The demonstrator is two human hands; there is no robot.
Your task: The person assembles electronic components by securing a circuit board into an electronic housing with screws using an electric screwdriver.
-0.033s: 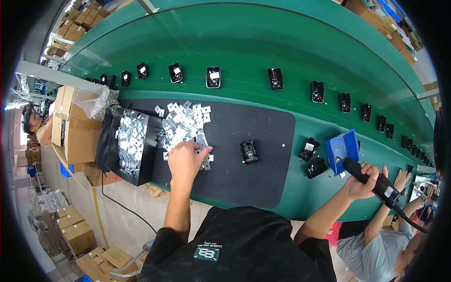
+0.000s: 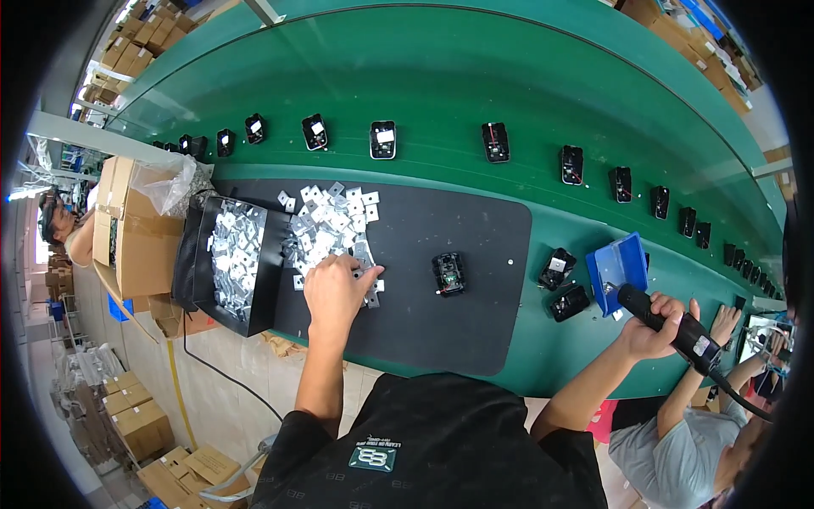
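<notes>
My left hand [image 2: 337, 290] rests on a black mat [image 2: 475, 331] at the near edge of a heap of small silver metal plates [image 2: 326, 229]. Its fingertips pinch one metal plate at the heap's edge. My right hand [image 2: 649, 332] grips a black electric screwdriver [image 2: 678, 327] with a cable. The tool's tip points toward a blue bin [image 2: 621, 263]. A small black device [image 2: 448, 273] lies on the mat between my hands, touched by neither. Two more black devices [image 2: 563, 284] lie right of the mat, beside the bin.
A black tray [image 2: 229, 259] full of metal plates stands left of the mat, beside an open cardboard box [image 2: 136, 229]. Along the green conveyor [image 2: 475, 85] runs a row of black devices [image 2: 383, 139]. Another person's hand [image 2: 722, 324] reaches in at the right.
</notes>
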